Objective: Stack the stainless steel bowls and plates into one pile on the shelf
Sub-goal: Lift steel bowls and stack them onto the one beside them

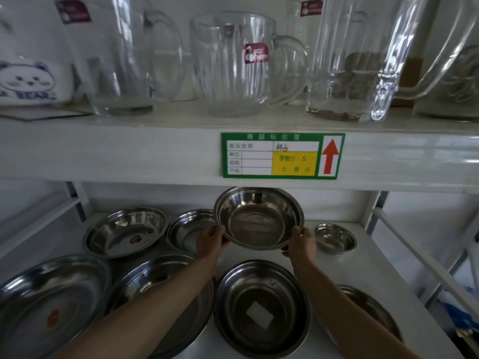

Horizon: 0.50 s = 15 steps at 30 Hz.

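I hold a deep steel bowl (259, 218) tilted toward me above the white lower shelf (363, 257). My left hand (210, 240) grips its left rim and my right hand (300, 243) grips its right rim. Below it lies a wide bowl with a white sticker (261, 307). A shallow bowl (125, 231) and another bowl (188, 229) stand at the back left. A tiny bowl (335, 238) sits at the back right. A large plate (49, 307), a bowl under my left forearm (155, 281) and a plate under my right forearm (368, 304) lie in front.
The upper shelf edge (129, 151) with a green price tag (282, 156) hangs just above the held bowl. Glass jugs (230, 66) and a bear mug (31, 81) stand on top. Metal shelf frames flank both sides.
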Motion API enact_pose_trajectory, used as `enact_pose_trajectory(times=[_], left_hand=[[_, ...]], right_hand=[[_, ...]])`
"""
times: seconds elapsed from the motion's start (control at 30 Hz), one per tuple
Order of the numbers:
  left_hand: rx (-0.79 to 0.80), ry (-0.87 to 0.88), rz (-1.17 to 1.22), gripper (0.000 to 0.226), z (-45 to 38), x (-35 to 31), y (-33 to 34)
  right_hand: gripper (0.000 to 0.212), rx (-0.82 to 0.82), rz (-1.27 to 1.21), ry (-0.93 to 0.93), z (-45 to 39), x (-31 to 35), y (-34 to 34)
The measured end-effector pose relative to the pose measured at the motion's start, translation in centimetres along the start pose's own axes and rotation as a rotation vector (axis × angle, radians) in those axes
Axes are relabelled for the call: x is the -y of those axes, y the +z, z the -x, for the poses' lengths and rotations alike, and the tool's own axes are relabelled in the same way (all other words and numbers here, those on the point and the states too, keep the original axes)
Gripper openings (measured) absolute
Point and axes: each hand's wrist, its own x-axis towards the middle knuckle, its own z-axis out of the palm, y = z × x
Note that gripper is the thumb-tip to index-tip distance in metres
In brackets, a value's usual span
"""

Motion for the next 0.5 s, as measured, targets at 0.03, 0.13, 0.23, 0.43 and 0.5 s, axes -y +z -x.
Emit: enact_pose_trajectory(times=[0.03, 0.13, 0.23, 0.43, 0.5], left_hand=[[-0.003, 0.011, 0.002, 0.020, 0.2, -0.2, -0.6], [0.006, 0.040, -0.021, 0.022, 1.5, -1.3, -2.3], [0.009, 0.070, -0.032, 0.022, 2.6, -2.0, -4.1], [-0.021, 0.142, -0.122, 0.016, 4.9, -3.3, -8.5], [-0.059, 0.137, -0.170, 0.018, 5.3, -3.5, -10.2]], right_hand=[[0.031, 0.010, 0.007, -0.007, 0.4, 0.0, 0.2], [0.031, 0.027, 0.018, -0.020, 1.8, 0.4, 0.5], [0.030, 0.024, 0.032, -0.063, 3.0, 0.8, 1.0], [0.042, 0.040, 0.081, -0.153, 6.1, 0.8, 2.9], [0.043, 0.041, 0.074, -0.176, 7.6, 1.1, 3.3]])
